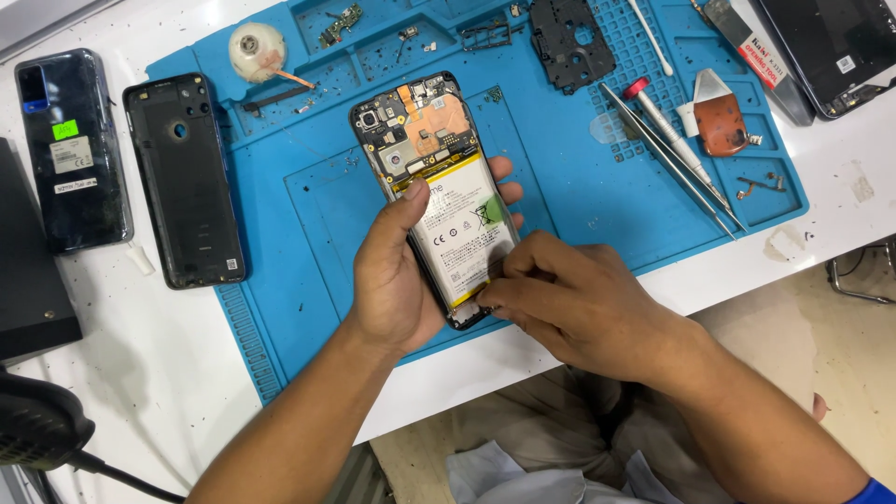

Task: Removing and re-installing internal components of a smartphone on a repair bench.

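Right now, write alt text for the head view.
Left hand grips an opened phone with its battery exposed, while the right hand works at its lower end. They're above a blue repair mat, with tweezers and a back cover nearby.

You are looking down at a blue work mat [597, 187]. Bare mat is lying open at three o'clock of the opened phone [437, 191], giving your right hand [569, 308] room. Beyond that, tweezers [667, 159] and a screwdriver [674, 140] are blocking the way at two o'clock. At nine o'clock a strip of mat is staying free before the black back cover [184, 177]. At twelve o'clock small parts and a black frame piece [569, 42] are crowding the trays.
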